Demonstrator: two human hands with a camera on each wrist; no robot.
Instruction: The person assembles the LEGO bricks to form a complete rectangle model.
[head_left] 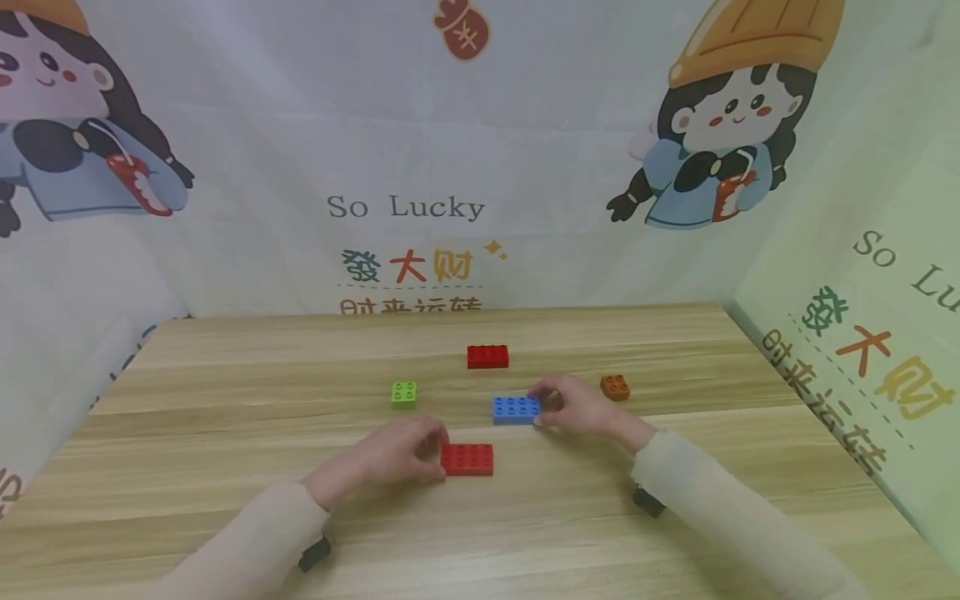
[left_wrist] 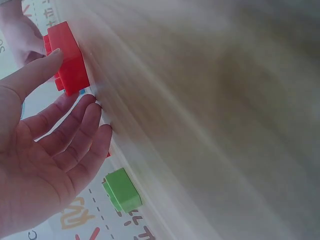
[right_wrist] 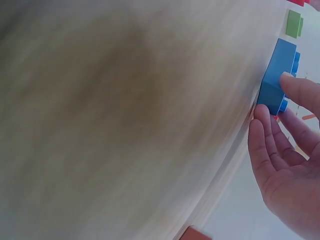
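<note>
Near the front of the group, a red eight-stud toy brick lies flat on the table. My left hand pinches its left end between thumb and index finger; the other fingers are loosely bent in the left wrist view, below the red brick. Just behind and to the right is a blue eight-stud brick. My right hand holds that one by its right end, the thumb on the near side of the blue brick and fingertips at its far side.
A second red brick lies farther back on the wooden table. To the left is a small green four-stud brick, to the right an orange-brown one. Printed cloth hangs behind and at both sides.
</note>
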